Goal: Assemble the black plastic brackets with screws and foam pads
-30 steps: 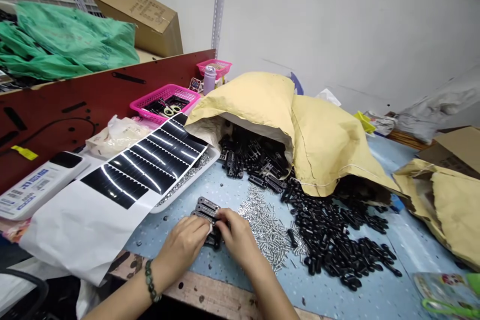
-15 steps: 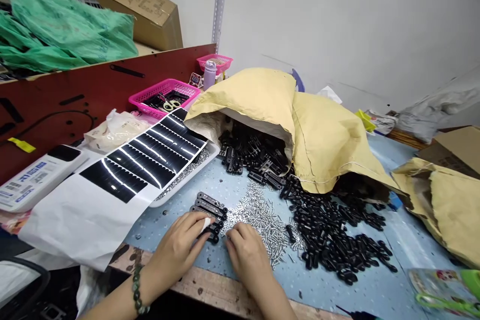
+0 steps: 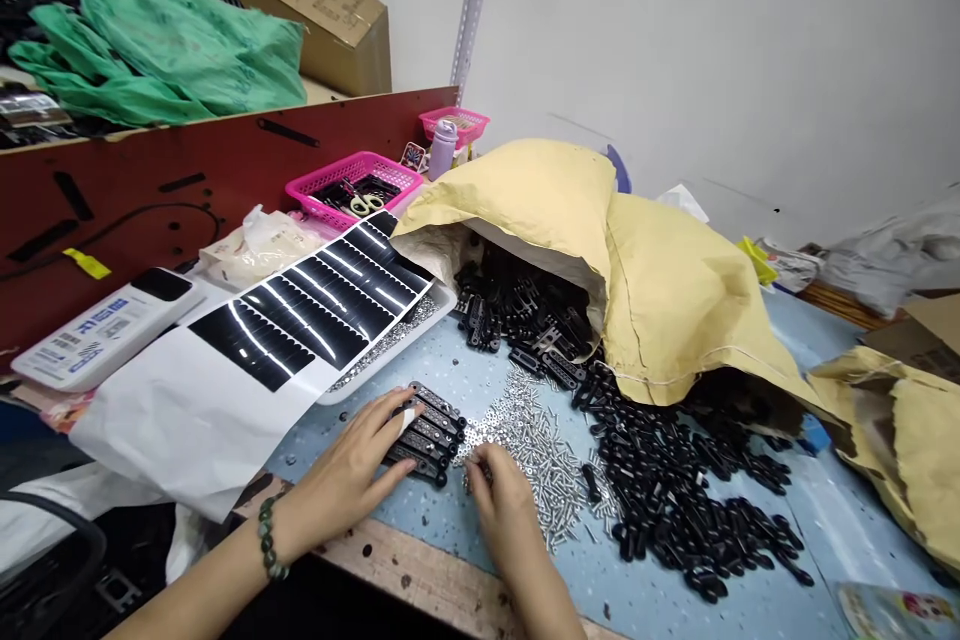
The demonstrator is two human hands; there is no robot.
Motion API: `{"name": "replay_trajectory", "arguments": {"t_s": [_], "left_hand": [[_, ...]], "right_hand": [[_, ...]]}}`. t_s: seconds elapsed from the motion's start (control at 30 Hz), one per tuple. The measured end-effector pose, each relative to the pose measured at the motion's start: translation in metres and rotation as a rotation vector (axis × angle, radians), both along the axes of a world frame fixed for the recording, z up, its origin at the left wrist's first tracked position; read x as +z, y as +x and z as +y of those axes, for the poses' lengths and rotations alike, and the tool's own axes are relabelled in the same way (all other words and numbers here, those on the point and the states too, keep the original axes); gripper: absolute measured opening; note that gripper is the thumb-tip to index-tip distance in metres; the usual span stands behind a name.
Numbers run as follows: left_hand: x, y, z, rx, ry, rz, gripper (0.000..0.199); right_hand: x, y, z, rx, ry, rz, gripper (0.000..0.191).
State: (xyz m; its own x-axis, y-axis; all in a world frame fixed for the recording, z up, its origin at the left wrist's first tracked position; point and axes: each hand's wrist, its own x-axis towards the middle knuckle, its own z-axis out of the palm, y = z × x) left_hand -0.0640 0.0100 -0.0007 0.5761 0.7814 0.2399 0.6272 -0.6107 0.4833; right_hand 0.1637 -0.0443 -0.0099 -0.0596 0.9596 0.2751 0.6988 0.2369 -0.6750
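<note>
My left hand [image 3: 352,465] lies with its fingers stretched out over a row of several black slotted bars [image 3: 429,432] near the table's front edge. A white wrap [image 3: 407,418] is round one of its fingers. To the right of the bars, my right hand [image 3: 506,505] has thumb and fingertips pressed together. Whatever they pinch is too small or hidden to name. Small silvery nuts [image 3: 484,428] lie scattered just beyond its fingertips, merging into a heap of metal screws [image 3: 551,480]. Farther right spreads a pile of black lever-like parts [image 3: 660,490].
Two yellow paper sacks [image 3: 525,185] lie at the back, one spilling black bars. A white tray [image 3: 352,390] of small metal pieces sits partly under a sheet with black strips [image 3: 300,320]. Behind are a pink basket [image 3: 300,188] with scissors and a red board [image 3: 240,145].
The camera view has shifted, so everything appears farther right. My left fingers have straightened out over the bars, showing more of the row. My right hand remains beside the nuts, fingers curled.
</note>
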Motion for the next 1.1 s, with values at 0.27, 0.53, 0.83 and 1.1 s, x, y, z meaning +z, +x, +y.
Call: {"name": "replay_trajectory", "arguments": {"t_s": [0.27,0.53,0.83,1.1], "left_hand": [[-0.010,0.005,-0.001,-0.043,-0.023,0.171,0.067],[-0.015,0.005,-0.003,-0.031,-0.004,0.186,0.068],[-0.017,0.006,-0.003,-0.025,0.022,0.165,0.066],[-0.023,-0.003,0.001,-0.049,0.092,0.098,0.067]], "right_hand": [[-0.001,-0.035,0.006,0.034,-0.032,0.316,0.010],[-0.020,-0.041,0.006,0.090,0.215,-0.056,0.012],[-0.004,-0.042,0.013,0.060,0.050,-0.004,0.011],[0.042,-0.015,-0.044,-0.201,0.207,0.156,0.039]]}}
